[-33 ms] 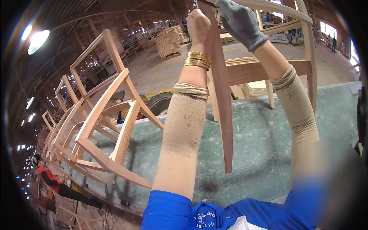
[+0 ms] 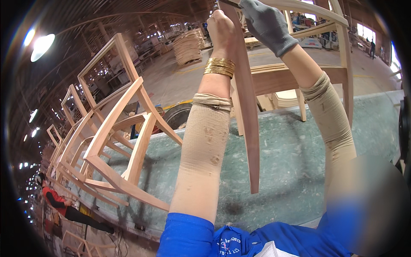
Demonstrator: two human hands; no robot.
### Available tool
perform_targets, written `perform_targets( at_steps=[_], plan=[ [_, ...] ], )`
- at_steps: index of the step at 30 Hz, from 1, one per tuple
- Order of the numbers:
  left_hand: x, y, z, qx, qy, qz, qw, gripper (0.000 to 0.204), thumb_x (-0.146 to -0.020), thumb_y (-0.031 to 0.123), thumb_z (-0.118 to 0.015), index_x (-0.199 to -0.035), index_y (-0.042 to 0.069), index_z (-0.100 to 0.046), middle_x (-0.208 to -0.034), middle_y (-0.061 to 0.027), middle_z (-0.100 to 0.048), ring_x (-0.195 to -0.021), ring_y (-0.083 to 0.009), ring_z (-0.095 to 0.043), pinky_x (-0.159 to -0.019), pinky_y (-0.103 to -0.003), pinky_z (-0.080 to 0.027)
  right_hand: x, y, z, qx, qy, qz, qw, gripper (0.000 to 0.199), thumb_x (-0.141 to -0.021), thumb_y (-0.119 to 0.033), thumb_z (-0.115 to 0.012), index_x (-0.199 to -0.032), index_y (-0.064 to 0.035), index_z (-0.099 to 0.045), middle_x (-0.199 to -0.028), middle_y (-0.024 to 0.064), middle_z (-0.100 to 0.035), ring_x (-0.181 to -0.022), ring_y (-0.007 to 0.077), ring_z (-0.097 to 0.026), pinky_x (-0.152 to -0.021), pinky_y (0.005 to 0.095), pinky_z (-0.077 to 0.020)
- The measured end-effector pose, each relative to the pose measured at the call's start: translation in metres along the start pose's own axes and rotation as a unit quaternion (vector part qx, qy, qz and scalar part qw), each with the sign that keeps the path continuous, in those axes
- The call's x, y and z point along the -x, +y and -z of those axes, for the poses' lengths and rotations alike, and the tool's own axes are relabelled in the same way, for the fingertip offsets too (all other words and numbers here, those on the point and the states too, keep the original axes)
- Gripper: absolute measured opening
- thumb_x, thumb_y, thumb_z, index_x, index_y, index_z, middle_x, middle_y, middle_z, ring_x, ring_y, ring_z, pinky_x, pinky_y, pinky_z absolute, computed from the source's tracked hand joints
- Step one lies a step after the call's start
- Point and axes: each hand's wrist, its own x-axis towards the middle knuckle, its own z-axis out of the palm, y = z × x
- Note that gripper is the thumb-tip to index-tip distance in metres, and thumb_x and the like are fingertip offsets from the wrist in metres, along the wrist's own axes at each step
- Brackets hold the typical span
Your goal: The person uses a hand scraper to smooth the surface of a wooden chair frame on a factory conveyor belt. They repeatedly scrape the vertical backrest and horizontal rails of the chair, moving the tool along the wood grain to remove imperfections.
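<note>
A bare wooden chair frame (image 2: pixel 299 79) stands right in front of me, its long tapered leg (image 2: pixel 249 115) coming down close between my arms. My left hand (image 2: pixel 221 32) is bare, with gold bangles at the wrist. Its fingers are curled closed beside the upper part of that leg, and what they hold is hidden. My right hand (image 2: pixel 267 25), in a grey knit glove, closes on the end of a thin dark bar-like tool (image 2: pixel 231 3). This tool crosses the leg's upper part and is cut off by the top edge.
The chair stands on a green worktop (image 2: pixel 205 171) with worn, dusty patches. More wooden chair frames (image 2: pixel 115 128) line up on the left. Behind lie stacked curved wood pieces (image 2: pixel 188 47) and a dark round tub (image 2: pixel 179 115). A person in red and black (image 2: pixel 55 199) stands at lower left.
</note>
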Motion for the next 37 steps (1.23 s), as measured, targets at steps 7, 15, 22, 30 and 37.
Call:
perform_targets(
  at_steps=[7, 15, 22, 30, 37],
  plan=[
    [0.001, 0.015, -0.006, 0.095, 0.004, 0.071, 0.993, 0.023, -0.088, 0.003, -0.042, -0.067, -0.002, -0.050, -0.061, -0.0160, -0.057, -0.061, -0.0236, -0.060, -0.058, -0.031, -0.047, -0.001, 0.015, 0.001, -0.038, 0.011, 0.026, 0.999, 0.019, -0.079, -0.013, -0.058, -0.096, -0.0052, -0.054, -0.078, 0.0171, -0.062, -0.069, 0.0369, -0.064, -0.060, 0.0444, -0.0508],
    [0.004, 0.019, 0.004, 0.076, -0.025, 0.091, 0.993, 0.039, -0.092, 0.019, -0.028, -0.082, -0.006, -0.057, -0.073, -0.0186, -0.064, -0.059, -0.0255, -0.062, -0.057, -0.035, -0.054, 0.005, 0.009, -0.004, -0.049, 0.011, 0.006, 0.999, 0.017, -0.079, -0.014, -0.059, -0.091, -0.0058, -0.051, -0.077, 0.0168, -0.061, -0.068, 0.0370, -0.063, -0.058, 0.0447, -0.0505],
    [0.001, 0.034, 0.006, 0.157, 0.050, 0.131, 0.978, 0.037, -0.090, 0.020, -0.034, -0.081, -0.006, -0.058, -0.085, -0.0160, -0.062, -0.077, -0.0201, -0.059, -0.067, -0.036, -0.048, -0.017, -0.006, -0.009, -0.030, -0.007, -0.016, 0.999, 0.015, -0.087, -0.017, -0.053, -0.098, -0.0066, -0.054, -0.078, 0.0159, -0.063, -0.069, 0.0356, -0.065, -0.060, 0.0437, -0.0517],
    [0.014, 0.042, 0.006, 0.062, 0.023, 0.105, 0.992, 0.033, -0.090, 0.016, -0.036, -0.070, -0.005, -0.052, -0.066, -0.0129, -0.056, -0.064, -0.0211, -0.056, -0.058, -0.036, -0.045, -0.007, -0.010, 0.005, -0.080, 0.027, 0.026, 0.996, 0.022, -0.086, -0.024, -0.057, -0.101, -0.0078, -0.055, -0.082, 0.0149, -0.063, -0.071, 0.0345, -0.065, -0.060, 0.0433, -0.0517],
    [0.019, 0.050, 0.007, 0.117, 0.038, 0.064, 0.990, 0.038, -0.093, 0.016, -0.033, -0.064, -0.005, -0.044, -0.058, -0.0112, -0.048, -0.063, -0.0223, -0.051, -0.061, -0.039, -0.039, 0.017, 0.002, 0.016, -0.044, 0.027, 0.053, 0.997, 0.014, -0.088, -0.007, -0.059, -0.102, -0.0062, -0.059, -0.089, 0.0147, -0.066, -0.079, 0.0347, -0.064, -0.065, 0.0371, -0.0531]
  ],
)
